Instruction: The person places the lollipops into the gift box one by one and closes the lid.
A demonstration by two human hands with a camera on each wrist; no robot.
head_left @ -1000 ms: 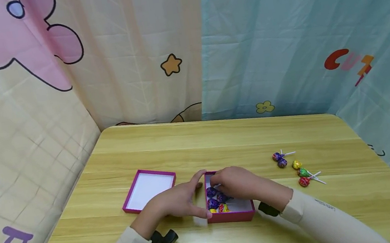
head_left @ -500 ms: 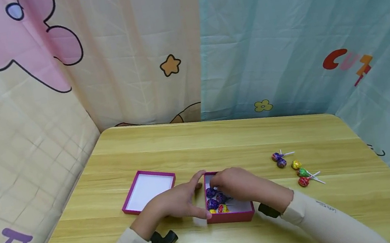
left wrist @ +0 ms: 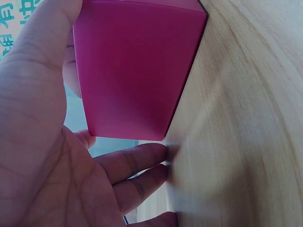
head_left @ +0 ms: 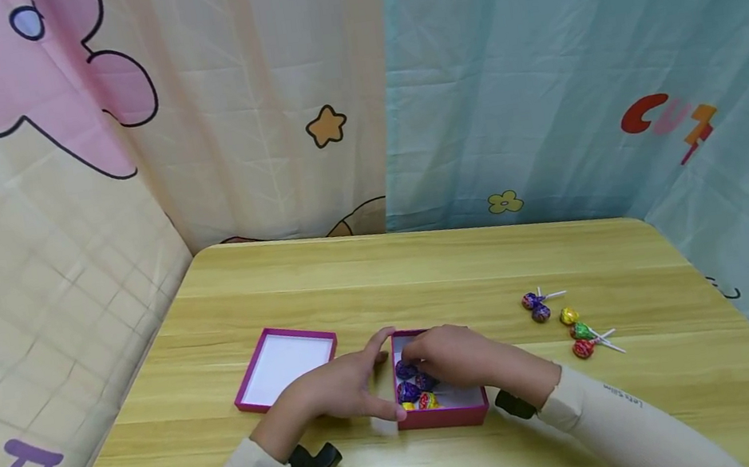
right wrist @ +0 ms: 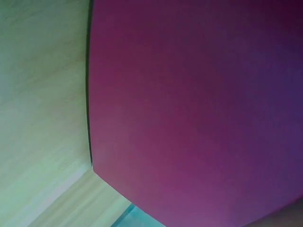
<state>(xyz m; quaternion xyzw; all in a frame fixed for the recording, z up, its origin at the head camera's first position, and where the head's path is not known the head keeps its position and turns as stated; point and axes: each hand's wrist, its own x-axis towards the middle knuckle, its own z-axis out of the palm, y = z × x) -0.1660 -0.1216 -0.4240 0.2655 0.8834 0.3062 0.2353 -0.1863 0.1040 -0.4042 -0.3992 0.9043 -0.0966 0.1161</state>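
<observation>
An open magenta box [head_left: 445, 416] stands on the table with lollipops in it. Several wrapped in purple [head_left: 409, 391] lie along its left side, with yellow and red-yellow wrappers [head_left: 428, 401] near the front. My left hand [head_left: 349, 382] holds the box at its left side, thumb at the front corner and index finger at the back one. In the left wrist view, other fingers [left wrist: 135, 163] reach down to the table. My right hand [head_left: 454, 355] dips into the box over the purple lollipops; its fingertips are hidden. The right wrist view holds mostly the box's side [right wrist: 180, 113].
The box's lid [head_left: 288, 363], white inside, lies at the left. To the right are two purple lollipops [head_left: 541, 313], then a yellow [head_left: 569, 316], a green [head_left: 581, 331] and a red one [head_left: 584, 349]. Printed curtains [head_left: 256, 122] hang behind the wooden table [head_left: 379, 265].
My right hand shifts very slightly within the box. The left hand, box, lid and loose lollipops stay where they were.
</observation>
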